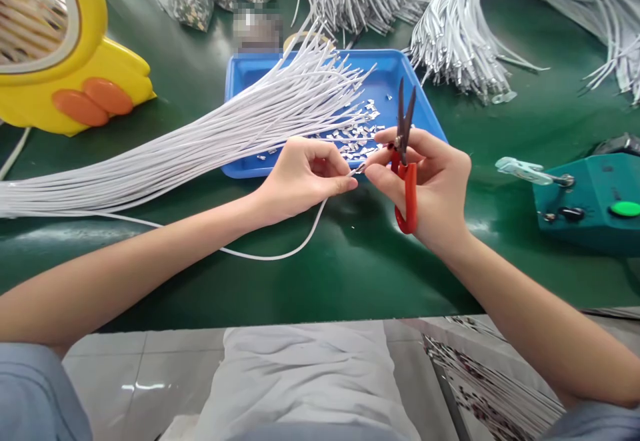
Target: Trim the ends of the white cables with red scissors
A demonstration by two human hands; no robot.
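In the head view, my left hand (313,178) pinches one white cable (273,258) near its end, and the cable loops down over the table below my wrist. Facing it, my right hand (430,174) keeps red-handled scissors (407,188) in its palm, blades pointing up. Its thumb and fingertip meet at the cable's tip, on a small metallic piece too tiny to make out clearly. Behind both hands, a bundle of white cables (200,138) reaches across a blue tray (420,94). Small silvery metal pieces (355,138) lie scattered in the tray.
A yellow device with orange feet (125,68) stands at left. More white cable bundles (460,34) lie at the back right. Clear bags of metal parts (195,1) rest behind. To the right is a teal box with a green button (590,201). The green table's (320,294) front edge is near me.
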